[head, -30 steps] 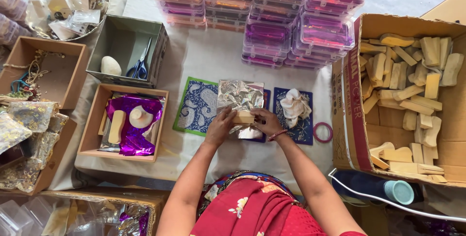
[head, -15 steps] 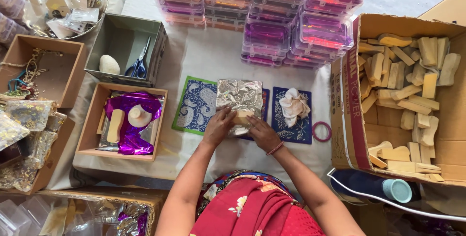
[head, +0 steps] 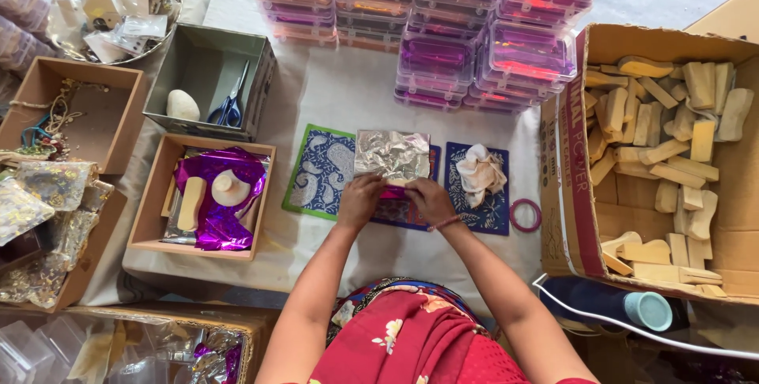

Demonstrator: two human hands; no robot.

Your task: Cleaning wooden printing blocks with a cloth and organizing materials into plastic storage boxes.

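Our left hand (head: 360, 198) and right hand (head: 427, 197) pinch shut on foil (head: 391, 155) at frame centre; crumpled cloth (head: 479, 169) right, purple boxes (head: 474, 52) above, scissors (head: 231, 103) upper left.

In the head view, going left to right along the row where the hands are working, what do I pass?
Brown tray with purple foil → blue patterned mat → left hand → right hand → crumpled cloth → pink ring → cardboard box of wooden blocks.
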